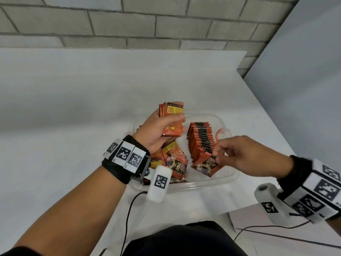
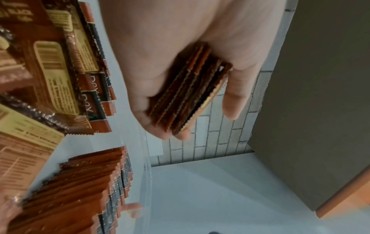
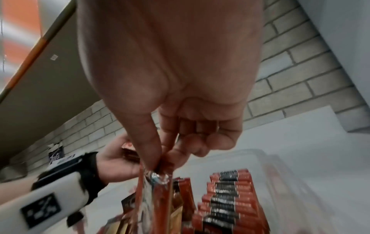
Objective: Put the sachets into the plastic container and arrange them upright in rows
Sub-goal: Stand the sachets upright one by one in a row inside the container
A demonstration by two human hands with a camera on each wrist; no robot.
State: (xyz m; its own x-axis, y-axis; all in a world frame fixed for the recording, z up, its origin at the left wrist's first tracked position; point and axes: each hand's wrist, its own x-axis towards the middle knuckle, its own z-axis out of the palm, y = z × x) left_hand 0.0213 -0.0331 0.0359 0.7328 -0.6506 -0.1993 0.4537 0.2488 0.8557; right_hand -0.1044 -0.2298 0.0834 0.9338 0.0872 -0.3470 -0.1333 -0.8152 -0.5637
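A clear plastic container (image 1: pixel 206 183) sits on the white table. Along its right side stands a row of upright red sachets (image 1: pixel 201 139), also seen in the left wrist view (image 2: pixel 84 190) and right wrist view (image 3: pixel 226 202). Loose sachets (image 1: pixel 173 159) lie in a heap on its left side. My left hand (image 1: pixel 162 124) grips a stack of sachets (image 1: pixel 172 119) above the container's far left; the stack's edges (image 2: pixel 188 93) show between thumb and fingers. My right hand (image 1: pixel 227 154) pinches one sachet (image 1: pixel 206 166) by its top edge (image 3: pixel 158 177) at the near end of the row.
A pink latch (image 1: pixel 220 133) is on the container's right rim. A black cable (image 1: pixel 127 218) runs off the table's front edge near my lap. A grey brick wall (image 1: pixel 129 21) rises behind the table, and a grey panel (image 1: pixel 304 71) stands to the right.
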